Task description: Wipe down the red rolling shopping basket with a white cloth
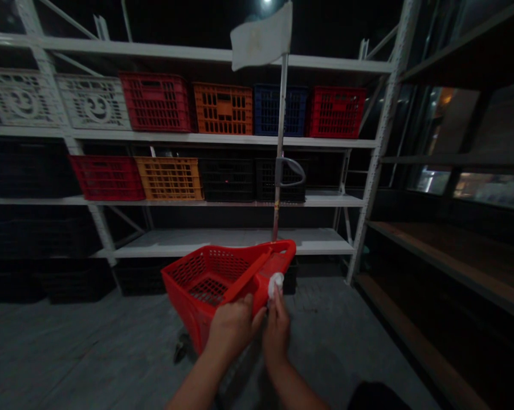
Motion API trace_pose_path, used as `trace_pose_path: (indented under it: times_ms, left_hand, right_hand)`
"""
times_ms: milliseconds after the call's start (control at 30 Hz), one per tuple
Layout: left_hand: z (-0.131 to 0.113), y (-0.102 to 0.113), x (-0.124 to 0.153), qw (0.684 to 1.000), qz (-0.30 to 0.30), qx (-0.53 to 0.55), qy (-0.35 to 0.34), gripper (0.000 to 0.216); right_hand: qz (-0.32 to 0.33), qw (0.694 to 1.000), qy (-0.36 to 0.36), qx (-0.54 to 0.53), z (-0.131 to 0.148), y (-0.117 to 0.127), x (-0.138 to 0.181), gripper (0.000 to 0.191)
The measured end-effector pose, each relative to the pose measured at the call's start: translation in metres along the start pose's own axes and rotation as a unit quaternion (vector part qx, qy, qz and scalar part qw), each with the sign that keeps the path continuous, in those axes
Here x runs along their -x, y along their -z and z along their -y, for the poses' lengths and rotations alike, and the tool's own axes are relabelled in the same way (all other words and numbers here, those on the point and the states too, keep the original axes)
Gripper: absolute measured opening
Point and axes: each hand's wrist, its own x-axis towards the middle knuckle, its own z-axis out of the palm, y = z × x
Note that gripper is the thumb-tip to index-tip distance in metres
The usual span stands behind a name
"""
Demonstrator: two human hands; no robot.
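Note:
A red plastic shopping basket (205, 276) on wheels stands on the floor in front of me, tilted toward me. My left hand (232, 326) is closed around the basket's near rim and handle. My right hand (276, 330) pinches a small white cloth (275, 282) and presses it against the red handle end of the basket. A thin metal pole (280, 148) rises from the far side of the basket and carries a white flag (262, 39) at its top.
White metal shelving (223, 138) fills the back wall, with white, red, orange, blue and black crates on it. Darker wooden shelves (449, 250) run along the right. The grey concrete floor (69, 353) spreads to the left.

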Motion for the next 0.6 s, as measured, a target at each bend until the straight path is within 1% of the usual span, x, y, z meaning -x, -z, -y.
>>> trace_pose_path:
  times_ms: [67, 100, 167, 267, 333, 367, 433, 467, 533, 600]
  left_hand:
    - [0.004, 0.0, 0.0, 1.0, -0.004, -0.006, -0.008, 0.044]
    - [0.006, -0.001, 0.0, 1.0, -0.005, -0.011, -0.013, 0.044]
    - [0.009, -0.002, 0.001, 1.0, -0.01, -0.02, -0.019, 0.046]
    - [0.014, -0.003, 0.004, 0.999, -0.009, -0.02, -0.023, 0.048]
    - [0.017, -0.002, 0.006, 1.0, -0.002, -0.012, -0.024, 0.048]
    - [0.019, 0.0, 0.007, 1.0, 0.002, -0.008, -0.022, 0.048]
    - [0.023, 0.003, 0.008, 1.0, 0.009, -0.002, -0.019, 0.048]
    - [0.026, 0.004, 0.009, 1.0, 0.014, 0.002, -0.02, 0.048]
    - [0.032, 0.008, 0.01, 0.999, 0.026, 0.009, -0.026, 0.047]
    - [0.04, 0.012, 0.01, 0.998, 0.039, 0.019, -0.034, 0.046]
  right_hand:
    - [0.021, 0.999, 0.031, 0.007, -0.004, -0.004, 0.025, 0.04]
    - [0.025, 0.998, 0.049, 0.013, -0.007, -0.006, 0.029, 0.039]
    - [0.019, 0.995, 0.094, 0.03, -0.014, -0.007, 0.02, 0.039]
    - [-0.002, 0.984, 0.158, 0.078, -0.023, 0.001, -0.024, 0.04]
    - [0.001, 0.976, 0.18, 0.118, -0.029, 0.012, -0.06, 0.041]
    - [0.013, 0.973, 0.184, 0.142, -0.031, 0.018, -0.078, 0.041]
    - [0.055, 0.96, 0.179, 0.209, -0.031, 0.032, -0.112, 0.04]
    - [0.085, 0.948, 0.174, 0.25, -0.029, 0.038, -0.126, 0.039]
    - [0.157, 0.914, 0.175, 0.33, -0.019, 0.048, -0.149, 0.036]
    - [0.234, 0.873, 0.197, 0.379, -0.004, 0.051, -0.162, 0.031]
